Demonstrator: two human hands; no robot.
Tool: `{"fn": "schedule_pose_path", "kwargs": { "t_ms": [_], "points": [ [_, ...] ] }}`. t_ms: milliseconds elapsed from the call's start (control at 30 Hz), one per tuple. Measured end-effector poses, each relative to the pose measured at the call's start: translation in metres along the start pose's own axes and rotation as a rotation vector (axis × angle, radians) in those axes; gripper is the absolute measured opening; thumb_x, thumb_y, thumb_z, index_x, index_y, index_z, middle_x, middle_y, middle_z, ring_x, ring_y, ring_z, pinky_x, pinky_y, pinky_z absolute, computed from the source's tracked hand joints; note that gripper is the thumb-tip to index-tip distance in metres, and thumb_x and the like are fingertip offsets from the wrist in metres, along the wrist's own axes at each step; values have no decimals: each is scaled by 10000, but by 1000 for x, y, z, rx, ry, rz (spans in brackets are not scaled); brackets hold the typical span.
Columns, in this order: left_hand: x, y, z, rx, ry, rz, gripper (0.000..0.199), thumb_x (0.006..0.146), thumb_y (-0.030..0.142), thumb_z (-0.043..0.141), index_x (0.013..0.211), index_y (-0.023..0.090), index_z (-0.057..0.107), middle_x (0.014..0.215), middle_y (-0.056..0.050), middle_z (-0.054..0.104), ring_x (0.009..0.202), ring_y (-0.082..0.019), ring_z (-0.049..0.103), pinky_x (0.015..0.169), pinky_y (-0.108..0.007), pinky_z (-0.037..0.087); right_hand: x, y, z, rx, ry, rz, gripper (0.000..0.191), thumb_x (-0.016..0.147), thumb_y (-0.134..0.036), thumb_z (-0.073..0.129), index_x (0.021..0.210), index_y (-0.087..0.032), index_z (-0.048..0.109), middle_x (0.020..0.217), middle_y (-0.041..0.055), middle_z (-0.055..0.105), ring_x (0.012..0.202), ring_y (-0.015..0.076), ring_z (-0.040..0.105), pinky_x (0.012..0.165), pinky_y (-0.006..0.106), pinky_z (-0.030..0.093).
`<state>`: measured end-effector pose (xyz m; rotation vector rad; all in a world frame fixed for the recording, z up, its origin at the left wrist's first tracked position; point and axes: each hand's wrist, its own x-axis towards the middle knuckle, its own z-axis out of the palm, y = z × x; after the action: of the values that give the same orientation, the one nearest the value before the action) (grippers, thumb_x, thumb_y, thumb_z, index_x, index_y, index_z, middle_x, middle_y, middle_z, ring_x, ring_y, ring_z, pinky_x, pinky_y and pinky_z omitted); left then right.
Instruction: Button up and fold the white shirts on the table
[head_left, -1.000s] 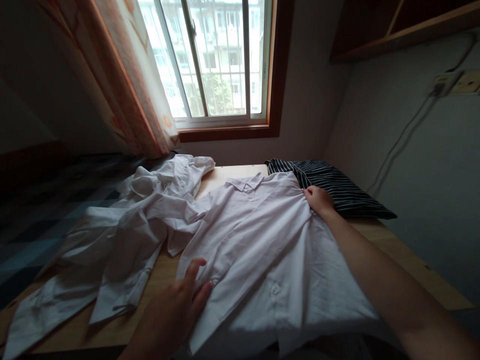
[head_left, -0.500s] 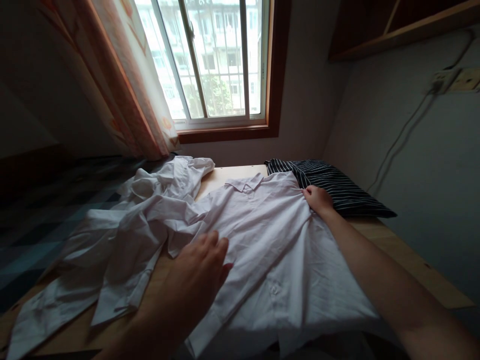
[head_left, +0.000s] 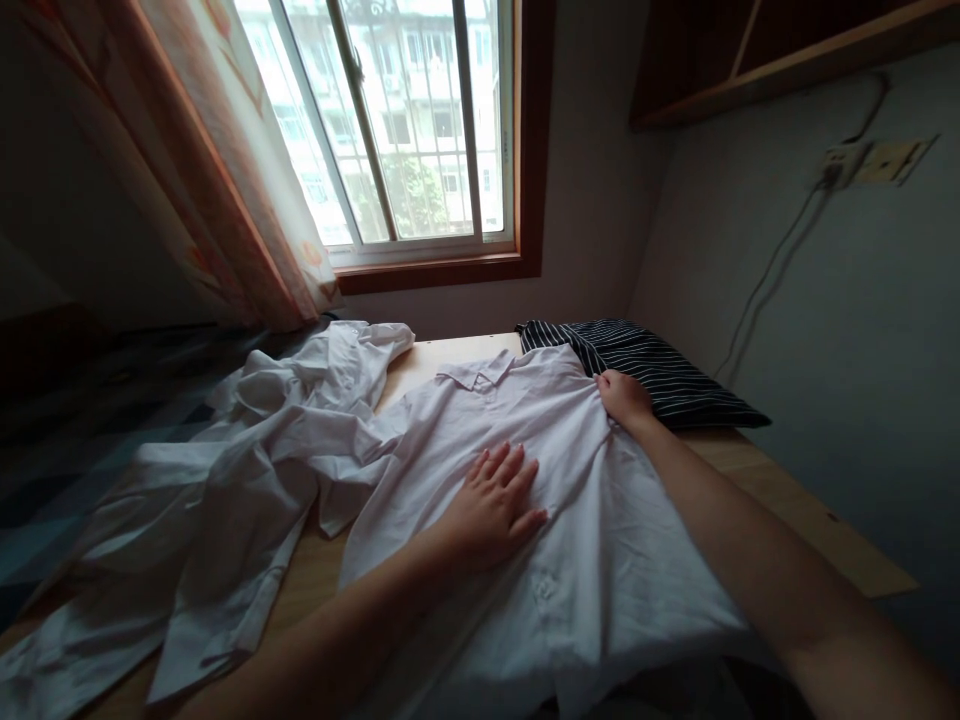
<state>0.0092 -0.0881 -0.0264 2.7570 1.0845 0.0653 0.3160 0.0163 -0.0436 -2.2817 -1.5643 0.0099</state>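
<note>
A white collared shirt (head_left: pixel 480 590) lies spread over the wooden board, its collar toward the window and its lower part at the near edge. My left hand (head_left: pixel 495 505) rests flat on the shirt's front, fingers spread. At the shirt's right shoulder, my right hand (head_left: pixel 624 398) is closed on the fabric, which forms creases running down from it. More white cloth (head_left: pixel 247 480) lies crumpled to the left, touching the shirt's left side.
A black striped pillow (head_left: pixel 660 375) lies behind my right hand. The wooden board (head_left: pixel 795 510) shows on the right. Beyond are a window (head_left: pixel 420 150), a curtain (head_left: pixel 232 180), a shelf (head_left: pixel 720 105) and a wall socket with a cord (head_left: pixel 847 165). Dark checked bedding (head_left: pixel 52 470) is at left.
My left hand has moved right and forward from the shirt's left part and now lies spread on its middle. My right hand keeps its hold. The view has shifted slightly to the right.
</note>
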Motion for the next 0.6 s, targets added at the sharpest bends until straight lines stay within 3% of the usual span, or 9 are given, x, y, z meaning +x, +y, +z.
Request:
{"fn": "schedule_pose_path", "kwargs": {
  "t_ms": [167, 300, 433, 600],
  "points": [
    [0, 2, -4, -5, -24, 10, 715, 975, 651, 363, 1561, 242, 348, 1661, -114, 204, 1548, -315, 99, 1251, -532, 82, 5, 0, -5, 67, -36, 20, 417, 1022, -411, 390, 1007, -191, 743, 1072, 130, 754, 934, 236, 673, 675, 272, 384],
    [1, 1, -3, -13, -36, 12, 719, 977, 657, 349, 1570, 252, 326, 1665, -108, 194, 1548, -319, 87, 1250, -534, 59, 24, -4, -13, 116, -180, 20, 526, 988, -576, 423, 1015, -167, 752, 1029, 123, 761, 882, 232, 680, 661, 263, 400],
    [0, 1, -2, -28, -34, 17, 731, 975, 670, 335, 1573, 249, 318, 1667, -111, 178, 1550, -322, 75, 1248, -545, 56, 48, -16, -18, 80, -314, 6, 542, 964, -578, 493, 998, -112, 767, 1000, 147, 759, 868, 246, 685, 692, 271, 427],
    [-1, 0, -1, -34, -34, 27, 746, 978, 679, 305, 1577, 235, 308, 1668, -122, 170, 1550, -324, 66, 1248, -545, 48, 62, -30, -7, 111, -208, -8, 443, 955, -504, 544, 1037, -122, 751, 1044, 132, 752, 915, 239, 676, 687, 263, 421]
  ]
}}
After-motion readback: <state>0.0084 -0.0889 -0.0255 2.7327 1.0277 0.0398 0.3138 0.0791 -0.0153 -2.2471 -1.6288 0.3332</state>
